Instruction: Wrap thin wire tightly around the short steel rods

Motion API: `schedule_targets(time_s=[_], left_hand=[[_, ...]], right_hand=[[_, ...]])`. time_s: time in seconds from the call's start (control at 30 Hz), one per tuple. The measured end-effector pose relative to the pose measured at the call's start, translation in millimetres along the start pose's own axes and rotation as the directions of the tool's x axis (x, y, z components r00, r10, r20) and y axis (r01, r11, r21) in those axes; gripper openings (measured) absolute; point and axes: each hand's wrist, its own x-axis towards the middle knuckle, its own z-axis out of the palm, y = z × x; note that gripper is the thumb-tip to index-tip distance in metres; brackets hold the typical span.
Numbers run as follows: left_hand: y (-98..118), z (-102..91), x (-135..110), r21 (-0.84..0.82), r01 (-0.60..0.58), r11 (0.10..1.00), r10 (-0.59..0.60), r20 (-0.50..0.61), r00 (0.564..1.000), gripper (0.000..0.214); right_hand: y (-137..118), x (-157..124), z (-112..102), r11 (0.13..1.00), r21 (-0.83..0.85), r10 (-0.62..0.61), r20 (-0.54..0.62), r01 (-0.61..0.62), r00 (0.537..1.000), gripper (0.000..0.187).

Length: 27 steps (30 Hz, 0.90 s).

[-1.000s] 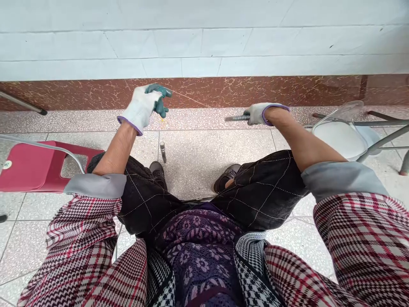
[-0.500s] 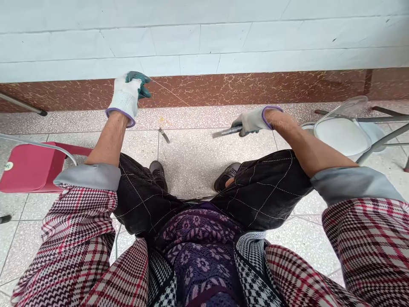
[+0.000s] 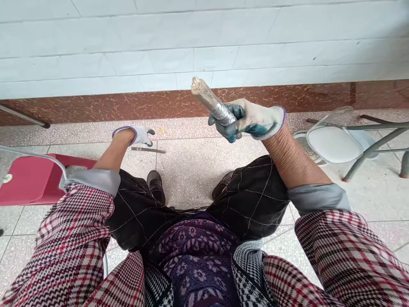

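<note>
Head view: the gloved right hand [image 3: 252, 120] grips a silvery cable stub [image 3: 212, 102] tilted upward; the gloved left hand [image 3: 138, 135] reaches down, fingers loosely curled, beside a metal piece [image 3: 147, 149] on the floor.

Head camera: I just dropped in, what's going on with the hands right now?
A seated person in work gloves is handling metal pieces over a tiled floor. The right hand grips a silvery threaded rod, raised and tilted, its frayed-looking end pointing up toward the wall. The left hand reaches low to the floor, right at a thin metal piece lying flat there; whether it actually touches it is unclear. A red stool stands on the left, a white chair on the right.
</note>
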Motion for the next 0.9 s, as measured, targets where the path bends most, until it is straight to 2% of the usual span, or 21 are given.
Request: schedule_targets(time_s=[0.03,0.07,0.13,0.17,0.23,0.3,0.33,0.4,0.47,0.53,0.57,0.63,0.7,0.8,0.9], left_hand=[[9.4,-1.0,-3.1,-0.023,0.021,1.0,-0.021,-0.012,1.0,0.063],[18.4,-4.3,-6.4,-0.078,0.016,0.997,-0.021,-0.07,0.997,0.067],[36.2,-15.6,-13.6,-0.245,-0.086,0.966,0.022,-0.251,0.968,0.077],[45.6,-21.8,-17.8,-0.329,-0.173,0.928,0.037,-0.381,0.924,0.08],[67.3,-30.2,-27.6,-0.425,-0.388,0.817,0.054,-0.615,0.787,0.071],[92.7,-28.6,-37.9,-0.431,-0.517,0.739,0.033,-0.744,0.667,0.054],[106.0,-23.3,-42.3,-0.426,-0.593,0.684,0.074,-0.768,0.636,0.049],[131.0,-5.3,-47.6,-0.498,-0.609,0.617,0.193,-0.655,0.731,0.042],[150.1,18.3,-47.2,-0.598,-0.514,0.614,0.242,-0.478,0.844,0.031],[160.6,41.1,-41.9,-0.663,-0.429,0.614,0.192,-0.402,0.895,0.02],[162.6,50.5,-38.5,-0.674,-0.407,0.616,0.158,-0.4,0.903,0.013],[161.7,63.2,-31.9,-0.666,-0.426,0.613,0.096,-0.472,0.876,0.012],[157.4,67.1,-27.2,-0.628,-0.493,0.603,0.057,-0.582,0.811,0.011],[150.3,61.9,-23.3,-0.56,-0.584,0.587,0.024,-0.709,0.704,0.008],[145.3,55.1,-18.3,-0.539,-0.601,0.59,-0.004,-0.746,0.666,0.006]], right_hand=[[-0.1,0.4,0.3,1.0,0.017,0.011,-0.022,-0.011,1.0,0.056],[0.4,0.7,0.5,0.999,0.026,0.028,-0.034,-0.027,0.999,0.057],[2.7,0.9,0.5,0.998,0.042,0.054,-0.034,-0.053,0.998,0.059],[4.1,1.1,0.5,0.997,0.05,0.059,-0.029,-0.058,0.998,0.06],[6.4,1.9,1.0,0.996,0.061,0.068,-0.031,-0.066,0.997,0.062],[7.4,3.6,2.6,0.995,0.068,0.076,-0.041,-0.073,0.996,0.061],[7.2,4.8,3.8,0.995,0.066,0.083,-0.046,-0.08,0.995,0.061],[5.6,7.9,6.6,0.994,0.05,0.095,-0.058,-0.092,0.994,0.06],[3.1,11.2,8.9,0.993,0.027,0.117,-0.087,-0.115,0.989,0.057],[1.0,14.4,10.4,0.988,0.019,0.151,-0.117,-0.15,0.982,0.053],[0.4,15.8,10.9,0.987,0.021,0.161,-0.127,-0.16,0.979,0.053],[-0.1,18.1,11.9,0.988,0.041,0.151,-0.137,-0.146,0.979,0.053],[-0.3,20.0,13.8,0.991,0.067,0.122,-0.154,-0.112,0.981,0.052],[-1.6,22.1,19.0,0.991,0.092,0.113,-0.203,-0.096,0.973,0.052],[-1.8,24.1,26.7,0.989,0.087,0.139,-0.229,-0.122,0.963,0.049]])
